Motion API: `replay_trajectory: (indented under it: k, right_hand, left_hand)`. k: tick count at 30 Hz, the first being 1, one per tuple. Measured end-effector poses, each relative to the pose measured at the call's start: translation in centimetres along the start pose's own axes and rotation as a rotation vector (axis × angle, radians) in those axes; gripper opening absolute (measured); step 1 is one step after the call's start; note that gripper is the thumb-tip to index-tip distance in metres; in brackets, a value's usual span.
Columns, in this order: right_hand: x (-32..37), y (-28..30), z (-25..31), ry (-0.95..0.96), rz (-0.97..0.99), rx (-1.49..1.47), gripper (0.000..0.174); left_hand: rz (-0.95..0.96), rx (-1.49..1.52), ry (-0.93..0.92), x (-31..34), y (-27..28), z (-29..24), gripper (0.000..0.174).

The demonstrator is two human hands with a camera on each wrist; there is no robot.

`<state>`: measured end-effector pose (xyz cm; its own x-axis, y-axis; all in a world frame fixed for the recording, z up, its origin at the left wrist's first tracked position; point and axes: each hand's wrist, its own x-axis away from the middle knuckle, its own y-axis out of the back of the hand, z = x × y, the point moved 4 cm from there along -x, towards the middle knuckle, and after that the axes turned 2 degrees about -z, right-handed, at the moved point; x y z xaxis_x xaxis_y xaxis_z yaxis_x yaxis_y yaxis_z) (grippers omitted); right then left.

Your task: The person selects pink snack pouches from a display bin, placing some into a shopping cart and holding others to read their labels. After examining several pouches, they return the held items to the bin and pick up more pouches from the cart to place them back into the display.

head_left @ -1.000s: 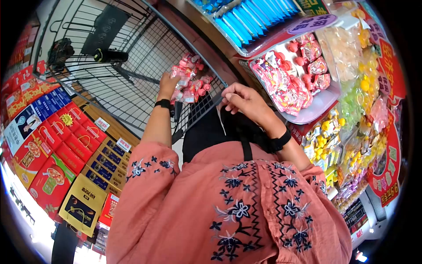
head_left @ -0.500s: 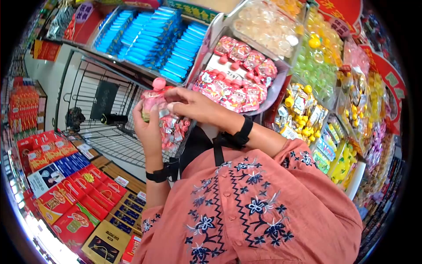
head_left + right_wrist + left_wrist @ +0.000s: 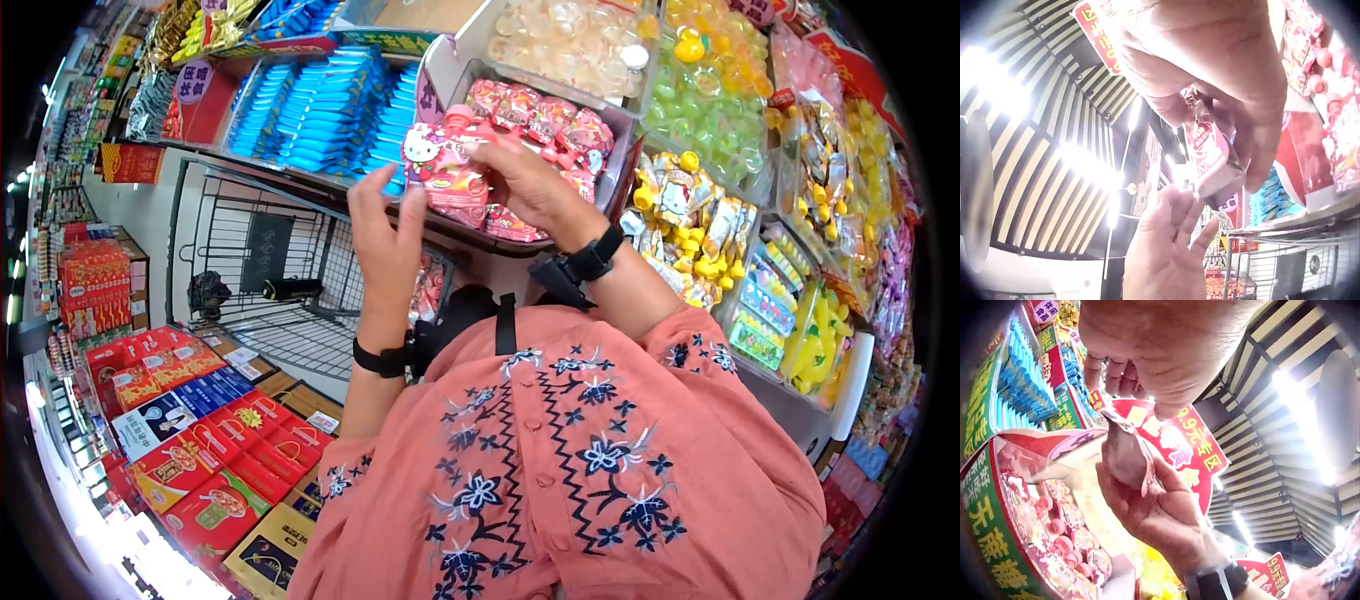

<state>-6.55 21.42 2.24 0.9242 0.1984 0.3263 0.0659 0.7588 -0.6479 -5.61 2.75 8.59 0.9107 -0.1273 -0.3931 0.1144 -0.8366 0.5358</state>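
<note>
A pink spouted pouch (image 3: 440, 168) with a cartoon cat printed on it is held at its side by my right hand (image 3: 538, 192), in front of a bin of similar pouches (image 3: 555, 122). In the right wrist view the fingers curl around the pouch (image 3: 1210, 147). My left hand (image 3: 386, 245) is just to the left, fingers spread and holding nothing. From the left wrist view, the pouch (image 3: 1127, 459) sits in the right hand (image 3: 1157, 506), with the left hand (image 3: 1160, 350) above it.
A wire shopping cart (image 3: 330, 325) stands left, with more pink pouches (image 3: 428, 290) in its near corner. Blue packets (image 3: 325, 110) fill the neighbouring bin. Bins of yellow-capped pouches (image 3: 690, 225) and jelly cups (image 3: 700, 140) lie right. Red gift boxes (image 3: 220, 510) are stacked lower left.
My left hand came up from the pouches in the cart. Both hands were on one pouch; now the left has let go and the right holds it, farther right by the bin.
</note>
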Motion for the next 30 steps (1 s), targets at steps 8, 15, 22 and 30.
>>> replay_trajectory:
  k: [8,15,22,30]
  right_hand:
    - [1.4,0.9,1.1,-0.016,0.039,0.040,0.024]
    - [1.5,1.5,1.1,0.020,-0.071,0.176,0.030]
    - [0.8,2.1,-0.1,0.102,-0.099,0.127,0.026]
    - [0.9,2.9,-1.8,-0.105,-0.050,0.107,0.027]
  left_hand:
    - [0.227,0.705,0.568,-0.9,-3.3,3.2,0.027]
    - [0.153,0.643,0.568,-0.9,-3.6,3.4,0.019]
    - [0.141,0.670,0.631,0.1,-4.8,4.4,0.019]
    - [0.349,0.636,0.767,2.0,-5.5,4.0,0.035]
